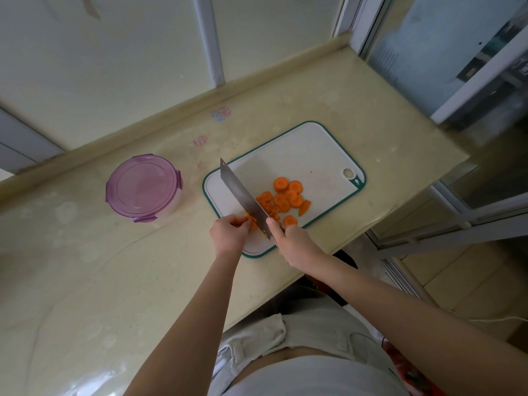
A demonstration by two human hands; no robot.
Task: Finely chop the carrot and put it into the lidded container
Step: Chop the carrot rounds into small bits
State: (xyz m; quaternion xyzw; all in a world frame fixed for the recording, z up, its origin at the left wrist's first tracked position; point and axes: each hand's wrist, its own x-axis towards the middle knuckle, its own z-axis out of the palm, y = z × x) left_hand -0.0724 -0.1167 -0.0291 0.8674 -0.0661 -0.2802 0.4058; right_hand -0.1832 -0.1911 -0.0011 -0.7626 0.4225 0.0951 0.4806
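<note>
On the white cutting board (300, 150), the left hand (230, 234) pins a carrot piece (252, 222) with curled fingers beside the cleaver (243, 195), whose handle the right hand (295, 242) grips. Carrot rounds (288, 195) lie at 1 o'clock from the hands. The purple-lidded container (144, 188) stands closed at 10 o'clock.

Handle of knife (243, 195) hidden inside right grip (297, 244), at cutting board (308, 150) near edge. Under left grip (228, 232), carrot bit (252, 222) mostly covered, shape unclear. Blade hides part of carrot slices (288, 192). Left of board, container (175, 200) contents can't be told thru purple lid (143, 187). Further left, counter (85, 267) cut off by frame.
</note>
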